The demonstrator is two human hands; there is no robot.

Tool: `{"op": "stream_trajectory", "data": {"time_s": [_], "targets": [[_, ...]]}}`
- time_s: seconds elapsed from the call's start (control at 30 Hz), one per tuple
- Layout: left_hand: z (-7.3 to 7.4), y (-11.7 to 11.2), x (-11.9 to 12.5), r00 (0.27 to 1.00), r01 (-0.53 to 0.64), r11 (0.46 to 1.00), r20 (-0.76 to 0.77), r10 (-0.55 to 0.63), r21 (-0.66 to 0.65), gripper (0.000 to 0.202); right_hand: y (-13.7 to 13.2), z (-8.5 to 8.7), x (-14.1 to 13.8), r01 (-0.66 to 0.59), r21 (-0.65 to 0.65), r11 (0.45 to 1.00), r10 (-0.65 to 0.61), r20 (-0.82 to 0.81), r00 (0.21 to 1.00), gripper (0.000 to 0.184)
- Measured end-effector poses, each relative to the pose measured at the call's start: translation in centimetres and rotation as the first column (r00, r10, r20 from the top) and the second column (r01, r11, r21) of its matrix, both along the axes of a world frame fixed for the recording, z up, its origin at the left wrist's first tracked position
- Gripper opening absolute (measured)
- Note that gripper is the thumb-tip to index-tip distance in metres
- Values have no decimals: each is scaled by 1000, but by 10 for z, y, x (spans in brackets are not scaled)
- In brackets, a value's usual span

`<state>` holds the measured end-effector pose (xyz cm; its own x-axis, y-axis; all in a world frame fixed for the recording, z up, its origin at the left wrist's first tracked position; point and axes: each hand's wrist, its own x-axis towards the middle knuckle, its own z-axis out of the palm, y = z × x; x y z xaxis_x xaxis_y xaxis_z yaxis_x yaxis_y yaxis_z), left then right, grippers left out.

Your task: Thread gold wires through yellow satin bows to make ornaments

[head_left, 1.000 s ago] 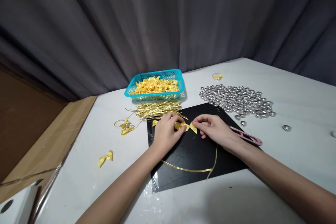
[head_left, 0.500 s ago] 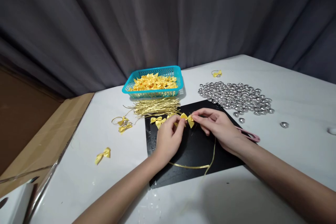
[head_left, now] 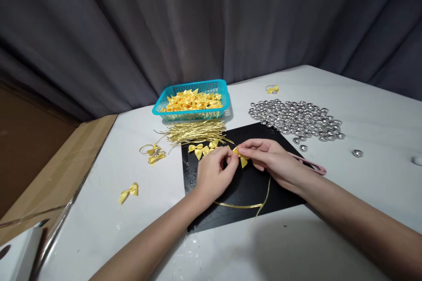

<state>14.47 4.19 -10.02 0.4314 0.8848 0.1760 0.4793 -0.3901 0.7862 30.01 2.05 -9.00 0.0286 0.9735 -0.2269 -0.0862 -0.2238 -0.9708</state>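
Observation:
Over the black mat [head_left: 244,189], my left hand [head_left: 217,173] and my right hand [head_left: 272,158] meet at a yellow ribbon bow [head_left: 243,161]. Both hands are closed, thumb against fingers, pinching the bow between them; its upper part is partly covered by the fingertips. A thin gold cord [head_left: 239,206] curves across the mat below my hands. Several more yellow bows [head_left: 198,151] lie at the mat's upper left, just beyond my left hand. Behind them sits a bundle of gold cords [head_left: 198,131].
A turquoise basket [head_left: 190,117] of yellow bows stands at the back. Silver heart-shaped beads [head_left: 298,118] are heaped at the right, beside a pink-handled tool [head_left: 316,168] partly behind my right hand. Finished-looking bow loops [head_left: 154,153] and a single bow [head_left: 128,192] lie at the left.
My left fingertips have moved right and closer to the right fingertips, covering more of the bow. The bow has shifted slightly right and lower.

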Motion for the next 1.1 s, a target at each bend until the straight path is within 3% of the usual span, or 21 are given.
{"op": "stream_trajectory", "data": {"time_s": [0.23, 0.47, 0.63, 0.87, 1.1], "targets": [[-1, -1, 1, 1000, 12, 1000, 0, -12, 6, 25, -1, -3, -1, 65, 26, 998, -63, -65, 996, 36], [-5, 1, -2, 997, 37, 999, 71, -35, -25, 14, 0, 2, 1, 37, -1, 999, -37, 3, 999, 31], [-9, 1, 1, 940, 41, 986, 340, 18, -164, 18, -1, 2, 0, 22, -3, 1000, -22, -12, 1000, 36], [-12, 3, 1, 881, -70, 962, 435, 184, -265, 18, -3, 0, -4, 68, -1, 998, -68, -40, 997, 40], [-10, 2, 2, 826, -82, 944, 508, 244, -320, 17, -3, 10, 0, 209, 36, 977, -207, -45, 977, 34]]}}
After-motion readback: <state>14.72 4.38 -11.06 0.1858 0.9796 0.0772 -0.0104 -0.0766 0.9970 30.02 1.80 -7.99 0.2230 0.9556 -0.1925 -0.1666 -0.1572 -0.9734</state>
